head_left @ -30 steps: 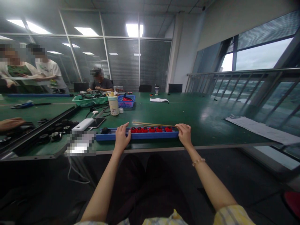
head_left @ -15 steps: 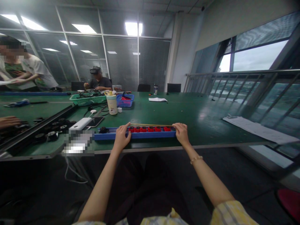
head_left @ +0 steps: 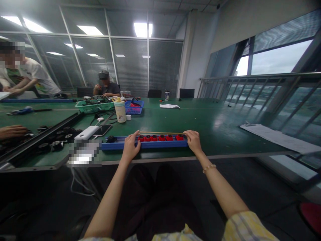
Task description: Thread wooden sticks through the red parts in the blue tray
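Observation:
A long blue channel lies along the near edge of the green table, with several red blocks in a row inside it and a black part at its left end. Thin yellowish strands run just behind the blocks from one hand to the other. My left hand is closed over the channel left of the blocks, pinching the strands' left end. At the channel's right end my right hand pinches their other end.
Left of the channel are a white power bank, a phone and black parts by a dark rail. Farther back stand a cup, a green basket and a blue basket. Papers lie right. Another person's hand is far left.
My right hand has shifted very slightly left and up. The person at the far left leans lower, the seated person has raised a hand, and the other hand at the left edge has moved right.

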Demonstrator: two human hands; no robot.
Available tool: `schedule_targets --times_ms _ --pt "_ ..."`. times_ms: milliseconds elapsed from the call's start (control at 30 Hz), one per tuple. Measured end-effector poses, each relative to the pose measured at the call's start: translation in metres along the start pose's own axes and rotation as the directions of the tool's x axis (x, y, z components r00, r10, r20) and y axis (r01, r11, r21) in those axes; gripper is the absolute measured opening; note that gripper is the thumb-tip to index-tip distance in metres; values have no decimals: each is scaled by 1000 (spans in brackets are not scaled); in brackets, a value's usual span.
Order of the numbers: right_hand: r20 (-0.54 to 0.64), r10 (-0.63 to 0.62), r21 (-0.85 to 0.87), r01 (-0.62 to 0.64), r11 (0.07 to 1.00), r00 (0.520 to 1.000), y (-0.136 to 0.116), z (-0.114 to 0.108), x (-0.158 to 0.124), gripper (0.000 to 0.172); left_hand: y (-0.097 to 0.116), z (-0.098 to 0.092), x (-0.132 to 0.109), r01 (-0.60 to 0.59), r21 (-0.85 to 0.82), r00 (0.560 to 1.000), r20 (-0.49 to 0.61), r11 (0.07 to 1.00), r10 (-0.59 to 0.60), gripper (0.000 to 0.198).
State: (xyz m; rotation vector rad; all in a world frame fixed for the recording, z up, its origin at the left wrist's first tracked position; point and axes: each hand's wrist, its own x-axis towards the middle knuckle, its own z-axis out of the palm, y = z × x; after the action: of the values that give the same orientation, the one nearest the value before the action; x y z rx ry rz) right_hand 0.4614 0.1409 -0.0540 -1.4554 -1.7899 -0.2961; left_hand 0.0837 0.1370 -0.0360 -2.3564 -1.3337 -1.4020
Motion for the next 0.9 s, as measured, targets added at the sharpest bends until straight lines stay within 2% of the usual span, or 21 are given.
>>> schedule_targets --times_ms 200,400,900 --pt "-60 -62 11 63 998 996 7 8 -1 31 -2 0 0 -7 5 1000 -3 1000 7 50" --pt "-176 -128 59 140 988 976 19 20 0 26 -4 1 -1 -11 8 1000 -3 1000 11 48" --pt "-222 -127 88 150 985 967 23 23 1 28 -11 7 0 -16 47 1000 -22 999 17 41"
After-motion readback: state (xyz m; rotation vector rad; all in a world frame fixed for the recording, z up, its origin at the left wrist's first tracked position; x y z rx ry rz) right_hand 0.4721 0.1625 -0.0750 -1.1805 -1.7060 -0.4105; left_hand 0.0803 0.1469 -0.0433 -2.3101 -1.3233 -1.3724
